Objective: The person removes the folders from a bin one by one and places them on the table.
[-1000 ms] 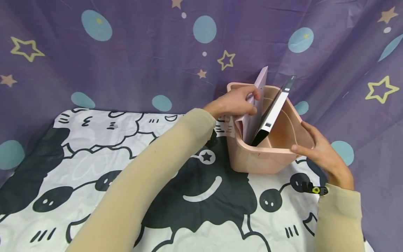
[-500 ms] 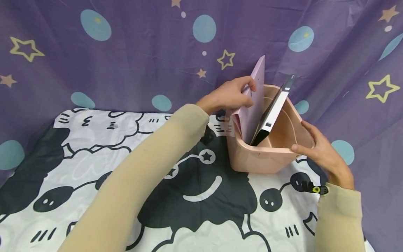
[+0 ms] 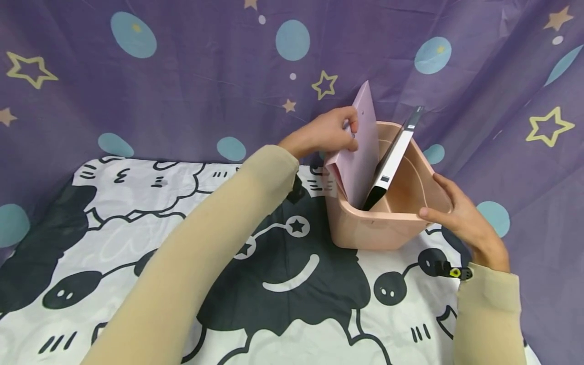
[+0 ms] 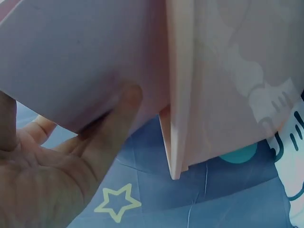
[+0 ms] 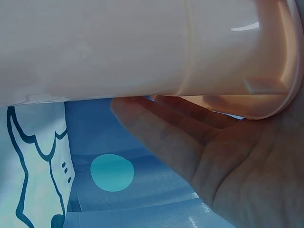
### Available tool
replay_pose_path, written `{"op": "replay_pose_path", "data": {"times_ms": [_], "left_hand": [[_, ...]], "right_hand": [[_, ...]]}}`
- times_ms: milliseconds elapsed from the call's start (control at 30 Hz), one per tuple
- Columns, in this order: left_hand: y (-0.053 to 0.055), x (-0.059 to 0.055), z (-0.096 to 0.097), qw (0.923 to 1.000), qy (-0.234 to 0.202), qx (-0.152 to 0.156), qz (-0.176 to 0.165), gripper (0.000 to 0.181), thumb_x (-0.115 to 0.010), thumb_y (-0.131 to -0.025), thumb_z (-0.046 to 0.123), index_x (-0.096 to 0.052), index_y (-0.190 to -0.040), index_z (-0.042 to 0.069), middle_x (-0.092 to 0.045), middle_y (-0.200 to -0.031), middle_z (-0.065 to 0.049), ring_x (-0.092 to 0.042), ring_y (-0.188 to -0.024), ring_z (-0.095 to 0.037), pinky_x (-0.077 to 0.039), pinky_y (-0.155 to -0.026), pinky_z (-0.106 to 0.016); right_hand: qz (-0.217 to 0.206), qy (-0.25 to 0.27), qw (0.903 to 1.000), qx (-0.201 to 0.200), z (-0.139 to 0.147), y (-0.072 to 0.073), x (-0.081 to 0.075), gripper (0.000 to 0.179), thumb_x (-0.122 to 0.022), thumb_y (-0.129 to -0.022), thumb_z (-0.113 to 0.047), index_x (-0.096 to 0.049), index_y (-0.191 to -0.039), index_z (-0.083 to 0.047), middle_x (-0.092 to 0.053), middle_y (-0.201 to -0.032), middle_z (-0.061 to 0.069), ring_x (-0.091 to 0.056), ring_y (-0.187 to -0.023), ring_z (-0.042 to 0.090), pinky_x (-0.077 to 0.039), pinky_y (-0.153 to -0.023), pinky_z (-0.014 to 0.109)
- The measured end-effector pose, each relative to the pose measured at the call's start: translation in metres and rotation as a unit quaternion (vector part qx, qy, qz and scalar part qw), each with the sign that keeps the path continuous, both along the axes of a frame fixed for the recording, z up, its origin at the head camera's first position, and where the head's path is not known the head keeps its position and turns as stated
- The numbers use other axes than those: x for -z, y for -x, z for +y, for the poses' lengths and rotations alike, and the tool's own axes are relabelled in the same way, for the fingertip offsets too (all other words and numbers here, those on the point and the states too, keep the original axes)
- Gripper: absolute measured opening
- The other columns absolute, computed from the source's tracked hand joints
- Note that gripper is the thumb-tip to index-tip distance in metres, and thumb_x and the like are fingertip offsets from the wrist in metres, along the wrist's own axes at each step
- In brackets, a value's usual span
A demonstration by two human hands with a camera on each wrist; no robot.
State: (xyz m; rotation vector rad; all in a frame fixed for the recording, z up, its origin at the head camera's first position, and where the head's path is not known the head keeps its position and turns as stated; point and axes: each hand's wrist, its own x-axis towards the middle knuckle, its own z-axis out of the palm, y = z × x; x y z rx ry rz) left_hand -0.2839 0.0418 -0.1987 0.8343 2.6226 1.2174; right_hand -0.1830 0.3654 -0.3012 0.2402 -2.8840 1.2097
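Pale pink and open at the top, the bin [image 3: 365,232] is standing upright on the cloth [image 3: 292,314]. Inside the bin, on its left side, a lilac folder [image 3: 363,165] is standing tilted, its lower part dipping below the rim and its upper corner rising well above it. The left hand [image 3: 325,133] is pinching the folder's edge above the bin's left rim, thumb and fingers sitting close together with the folder between them. In the left wrist view, the thumb is lying against the folder's face, near the bin's wall.

Just right of the folder, a black-and-white binder [image 3: 396,157] is leaning in the bin, its lower end resting inside by the front rim and its top projecting past the back rim.

The right hand [image 3: 462,219] is gripping the bin's front right corner, partly spread, its thumb reaching the front rim and its fingers lying along the right side.

The left sleeve [image 3: 205,248] is stretching across the cloth left of the bin; the right sleeve [image 3: 488,314] is lying to the bin's front right, a black strap [image 3: 464,273] showing at its cuff. Behind the bin, a purple curtain [image 3: 205,91] is hanging, showing stars and blue ovals.
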Motion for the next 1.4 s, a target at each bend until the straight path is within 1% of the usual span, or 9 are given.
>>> {"op": "replay_pose_path", "data": {"times_ms": [133,233,300,467,500,633,867,1133,1400], "left_hand": [[0.002,-0.002,0.005,0.9985,0.017,0.015,-0.049,0.039,-0.058,-0.082,0.005,-0.054,-0.119,0.016,-0.050,-0.123,-0.007,-0.055,-0.082,-0.020,-0.047,-0.060,-0.027],[0.001,-0.002,0.008,0.9964,0.032,0.018,-0.077,0.049,-0.055,-0.085,0.007,-0.051,-0.130,0.024,-0.047,-0.128,-0.003,-0.054,-0.088,-0.019,-0.049,-0.064,-0.029],[0.000,-0.002,0.009,0.9965,0.038,0.014,-0.073,0.046,-0.054,-0.084,0.007,-0.052,-0.126,0.024,-0.051,-0.122,-0.004,-0.055,-0.086,-0.019,-0.049,-0.063,-0.030],[-0.001,-0.001,0.011,0.9977,0.038,0.005,-0.057,0.036,-0.056,-0.082,0.008,-0.054,-0.116,0.019,-0.056,-0.105,-0.005,-0.054,-0.073,-0.018,-0.047,-0.057,-0.032],[-0.001,0.000,0.011,0.9978,0.037,0.004,-0.056,0.035,-0.057,-0.082,0.008,-0.054,-0.116,0.019,-0.056,-0.104,-0.005,-0.053,-0.072,-0.018,-0.047,-0.056,-0.032],[-0.002,-0.002,0.013,0.9985,0.033,0.000,-0.044,0.032,-0.059,-0.081,0.010,-0.057,-0.113,0.017,-0.057,-0.105,-0.004,-0.053,-0.068,-0.018,-0.046,-0.053,-0.031],[-0.004,-0.008,0.010,0.9987,0.007,0.000,-0.049,0.030,-0.058,-0.082,0.008,-0.056,-0.111,0.016,-0.055,-0.108,-0.006,-0.056,-0.073,-0.020,-0.050,-0.057,-0.034],[-0.006,-0.018,0.001,0.9985,-0.011,0.004,-0.054,0.034,-0.058,-0.082,0.009,-0.056,-0.115,0.016,-0.054,-0.111,-0.006,-0.056,-0.071,-0.019,-0.046,-0.054,-0.031],[-0.007,-0.019,-0.008,0.9973,-0.047,0.000,-0.055,0.037,-0.058,-0.082,0.006,-0.056,-0.118,0.013,-0.051,-0.115,-0.008,-0.059,-0.082,-0.020,-0.049,-0.057,-0.027]], "right_hand": [[-0.003,0.007,1.0000,-0.003,-0.002,0.001,0.000,0.093,-0.070,-0.085,-0.023,-0.008,-0.155,-0.020,-0.019,-0.155,0.014,-0.036,-0.126,0.032,-0.026,-0.103,0.047],[-0.001,0.006,1.0000,-0.004,-0.004,0.002,0.000,0.093,-0.070,-0.085,-0.024,-0.008,-0.155,-0.019,-0.022,-0.154,0.013,-0.039,-0.123,0.029,-0.029,-0.102,0.038],[0.000,0.007,1.0000,-0.005,-0.005,0.002,-0.001,0.093,-0.070,-0.085,-0.024,-0.009,-0.155,-0.019,-0.023,-0.154,0.013,-0.040,-0.122,0.028,-0.030,-0.100,0.034],[-0.006,0.013,0.9999,-0.005,-0.004,0.001,-0.001,0.093,-0.070,-0.085,-0.023,-0.008,-0.155,-0.021,-0.020,-0.155,0.013,-0.036,-0.126,0.031,-0.027,-0.103,0.042],[-0.005,0.015,0.9999,-0.005,-0.004,0.001,-0.001,0.093,-0.070,-0.085,-0.023,-0.008,-0.155,-0.020,-0.020,-0.155,0.014,-0.036,-0.126,0.030,-0.028,-0.104,0.039],[-0.003,0.007,1.0000,0.000,-0.003,0.001,0.001,0.092,-0.070,-0.086,-0.023,-0.009,-0.155,-0.021,-0.025,-0.153,0.014,-0.041,-0.120,0.024,-0.031,-0.092,0.018],[-0.008,-0.003,1.0000,0.004,-0.001,0.001,0.001,0.092,-0.070,-0.086,-0.025,-0.008,-0.155,-0.023,-0.026,-0.152,0.014,-0.042,-0.120,0.026,-0.031,-0.093,0.027],[0.002,-0.012,0.9999,0.003,0.000,0.001,0.001,0.092,-0.070,-0.086,-0.025,-0.010,-0.155,-0.021,-0.029,-0.150,0.016,-0.045,-0.114,0.021,-0.032,-0.086,0.013],[0.002,-0.005,1.0000,0.001,0.000,0.000,0.001,0.092,-0.070,-0.085,-0.023,-0.009,-0.155,-0.021,-0.028,-0.151,0.016,-0.044,-0.112,0.016,-0.032,-0.083,0.008]]}}
